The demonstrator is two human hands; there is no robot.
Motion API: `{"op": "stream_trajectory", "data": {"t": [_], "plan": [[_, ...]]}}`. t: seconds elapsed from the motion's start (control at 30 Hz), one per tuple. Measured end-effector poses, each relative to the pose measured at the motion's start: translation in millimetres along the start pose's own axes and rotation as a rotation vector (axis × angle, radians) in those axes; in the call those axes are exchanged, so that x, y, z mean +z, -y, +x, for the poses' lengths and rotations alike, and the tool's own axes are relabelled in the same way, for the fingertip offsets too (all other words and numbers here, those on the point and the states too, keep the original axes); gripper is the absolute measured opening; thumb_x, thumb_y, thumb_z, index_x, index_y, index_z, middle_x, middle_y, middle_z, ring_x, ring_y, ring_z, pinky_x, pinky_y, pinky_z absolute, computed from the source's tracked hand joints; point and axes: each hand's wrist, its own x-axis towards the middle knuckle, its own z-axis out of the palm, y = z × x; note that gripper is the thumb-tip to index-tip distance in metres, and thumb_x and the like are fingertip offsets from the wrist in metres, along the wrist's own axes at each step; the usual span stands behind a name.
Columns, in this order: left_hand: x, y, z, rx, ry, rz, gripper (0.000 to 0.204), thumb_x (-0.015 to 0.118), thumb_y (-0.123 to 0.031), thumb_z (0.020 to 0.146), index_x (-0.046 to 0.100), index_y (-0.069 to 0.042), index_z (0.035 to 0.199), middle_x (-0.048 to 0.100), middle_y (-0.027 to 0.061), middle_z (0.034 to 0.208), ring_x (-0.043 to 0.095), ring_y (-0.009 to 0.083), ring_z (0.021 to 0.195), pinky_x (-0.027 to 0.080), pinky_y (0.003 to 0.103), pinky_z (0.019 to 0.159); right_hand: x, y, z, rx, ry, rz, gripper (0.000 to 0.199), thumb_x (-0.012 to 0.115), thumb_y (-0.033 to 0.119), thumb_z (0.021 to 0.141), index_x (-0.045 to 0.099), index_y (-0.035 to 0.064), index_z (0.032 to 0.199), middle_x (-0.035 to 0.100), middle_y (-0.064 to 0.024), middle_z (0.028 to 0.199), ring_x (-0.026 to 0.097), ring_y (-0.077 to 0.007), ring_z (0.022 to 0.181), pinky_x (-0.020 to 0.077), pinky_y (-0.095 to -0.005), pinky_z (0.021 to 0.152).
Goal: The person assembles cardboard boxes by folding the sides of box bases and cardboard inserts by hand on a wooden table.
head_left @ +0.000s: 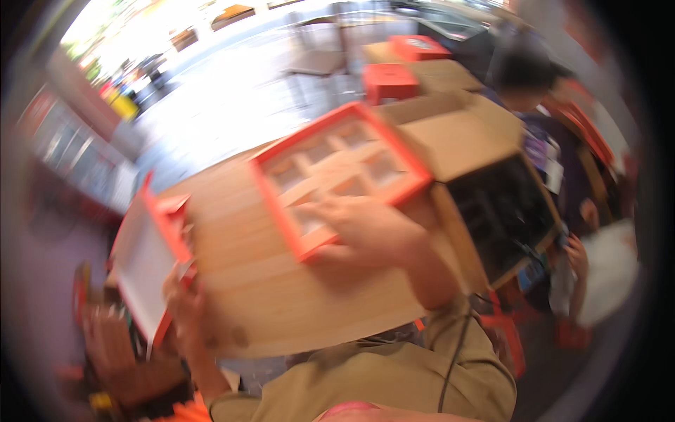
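Resting flat, right hand (369, 228) fingers spread on orange tray (337, 172); left hand (184, 299) fingers gripping white lid (144, 264) edge.

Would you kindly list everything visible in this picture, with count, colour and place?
compartment box: one, orange frame with pale dividers, centre of the table.
box lid: one, orange rim with white face, left table edge, tilted.
wooden table: one, light brown, centre.
cardboard carton: one, brown, open with dark inside, right of the compartment box.
orange boxes: two, on the far cardboard surface.
co-worker: one, dark top, right edge, blurred.
chair: one, grey, on the far floor.
left hand: on the box lid's lower edge, seemingly gripping it.
right hand: resting on the compartment box's near corner.
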Motion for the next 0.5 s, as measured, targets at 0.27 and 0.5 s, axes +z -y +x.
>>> {"op": "stream_trajectory", "data": {"t": [0.27,0.5], "plan": [[-27,27,-28,-0.006,-0.057,0.143,0.083,0.086,-0.028,0.081,0.050,-0.006,0.152,0.061,0.0188,0.140,0.056,0.0405,0.131,0.043,0.054,0.113,6,7,8,-0.035,0.053,-0.093,0.068,0.073,0.030,0.096,0.050,0.0033,0.154,0.065,-0.0227,0.128,0.066,-0.0404,0.115,0.0535,-0.0478,0.100],[-20,27,-36,0.010,-0.112,0.127,0.076,0.084,-0.026,0.082,0.053,-0.005,0.148,0.059,0.0204,0.142,0.055,0.0416,0.133,0.043,0.055,0.114,9,4,5,0.015,0.070,-0.109,0.070,0.076,0.030,0.095,0.050,0.0018,0.153,0.065,-0.0225,0.127,0.065,-0.0412,0.116,0.0523,-0.0480,0.100]]}}
